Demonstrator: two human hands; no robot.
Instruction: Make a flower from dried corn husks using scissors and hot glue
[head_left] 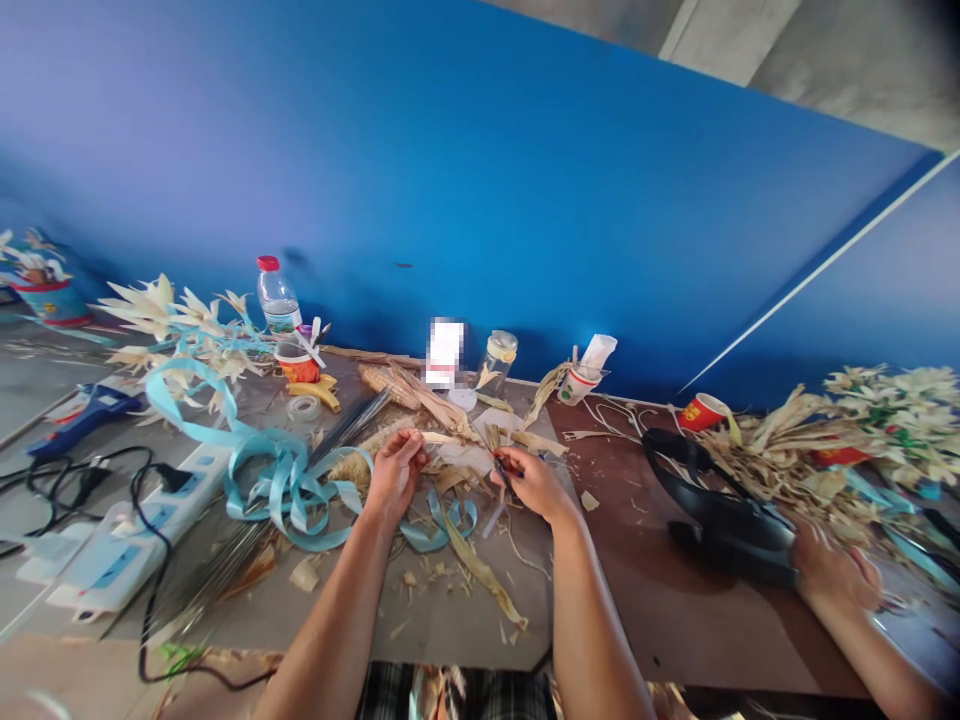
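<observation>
My left hand (395,470) is curled, its fingers pinched on a pale strip of dried corn husk (442,438) at the table's middle. My right hand (531,482) is closed on small dark-handled scissors (501,470), their tip pointing toward the husk piece between both hands. Light blue ribbon (277,470) lies in loops just left of my left hand. Loose husk strips and scraps (480,570) lie on the grey tabletop in front of me.
Another person's hand (832,575) rests at the right by a black bag (720,520) and a heap of husks (787,440). A water bottle (277,298), glass jar (496,362), paper cups (581,382), tape roll (304,407), glue gun (90,410) and power strips (120,555) stand around.
</observation>
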